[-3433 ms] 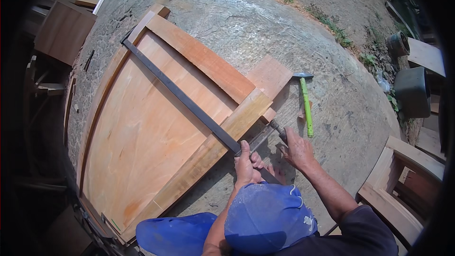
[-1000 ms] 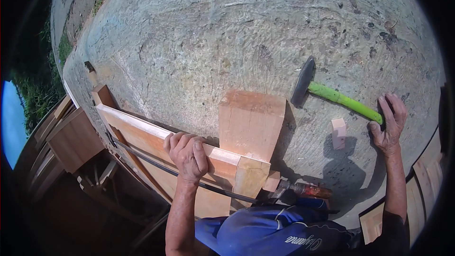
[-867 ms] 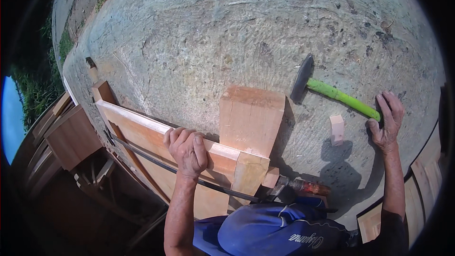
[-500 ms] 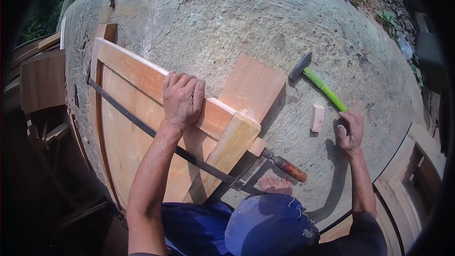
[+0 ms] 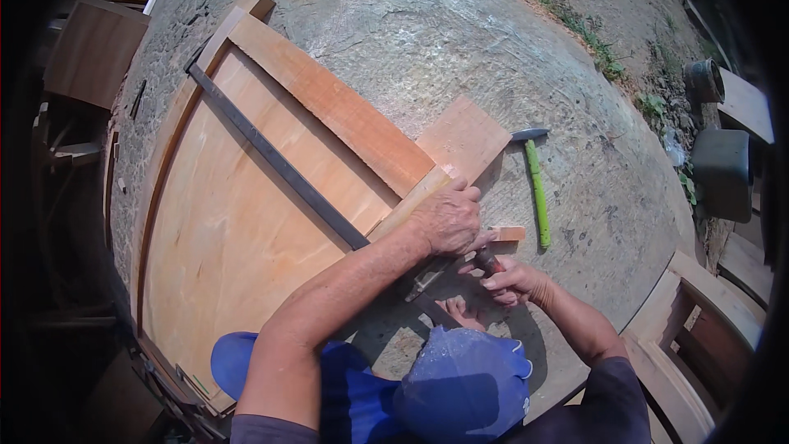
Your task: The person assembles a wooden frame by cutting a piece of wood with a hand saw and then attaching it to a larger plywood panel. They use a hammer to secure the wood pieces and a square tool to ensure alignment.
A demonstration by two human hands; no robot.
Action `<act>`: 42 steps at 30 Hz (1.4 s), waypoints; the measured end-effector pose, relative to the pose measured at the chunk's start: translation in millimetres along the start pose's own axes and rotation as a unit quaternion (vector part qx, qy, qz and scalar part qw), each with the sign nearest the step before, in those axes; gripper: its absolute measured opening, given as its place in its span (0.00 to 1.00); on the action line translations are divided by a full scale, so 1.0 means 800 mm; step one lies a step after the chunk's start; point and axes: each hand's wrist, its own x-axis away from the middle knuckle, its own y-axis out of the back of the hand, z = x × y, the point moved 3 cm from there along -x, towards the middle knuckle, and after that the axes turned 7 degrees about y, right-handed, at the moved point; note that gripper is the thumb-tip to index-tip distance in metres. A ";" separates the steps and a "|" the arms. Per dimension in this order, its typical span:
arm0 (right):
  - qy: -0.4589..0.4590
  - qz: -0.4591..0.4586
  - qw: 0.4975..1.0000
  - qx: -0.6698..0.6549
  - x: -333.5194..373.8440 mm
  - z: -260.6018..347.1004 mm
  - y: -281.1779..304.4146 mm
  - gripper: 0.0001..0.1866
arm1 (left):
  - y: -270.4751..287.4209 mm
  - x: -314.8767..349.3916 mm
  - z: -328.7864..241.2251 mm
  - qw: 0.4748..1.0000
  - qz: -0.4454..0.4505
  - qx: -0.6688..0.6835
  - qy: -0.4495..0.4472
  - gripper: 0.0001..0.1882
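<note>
A framed wooden panel (image 5: 222,197) lies on the concrete, with a long dark metal bar clamp (image 5: 279,166) stretched across it. At the panel's near right corner, my left hand (image 5: 444,218) presses with curled fingers on the frame's edge; its fingertips are partly hidden. My right hand (image 5: 518,279) is closed round the clamp's reddish-brown screw handle (image 5: 488,261), just beside the left hand. Right of the left hand rests a small wood block (image 5: 511,233). Beyond it, a hammer (image 5: 537,193) with a green handle lies on the concrete, untouched.
A flat board (image 5: 468,136) sticks out from under the frame's corner. Chair-like wooden frames (image 5: 682,337) stand at the lower right, and stacked wood pieces (image 5: 94,53) at the left. My bare foot (image 5: 460,312) and a blue cap (image 5: 464,386) are near the clamp's end.
My right hand has let go of the hammer, now on the concrete, and taken the clamp's handle. My left hand has moved from the frame's top rail down to its near right corner.
</note>
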 end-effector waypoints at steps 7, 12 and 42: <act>0.174 -0.320 0.734 0.574 0.004 0.000 -0.036 0.21 | -0.004 0.009 0.003 0.999 0.015 0.025 0.020 0.29; 0.115 -0.138 0.960 0.216 -0.002 0.002 -0.001 0.29 | -0.002 0.006 -0.001 0.999 -0.019 0.044 0.013 0.27; 0.115 0.005 0.989 0.091 0.003 -0.007 0.015 0.42 | -0.082 0.166 -0.113 0.255 -0.381 0.727 0.511 0.33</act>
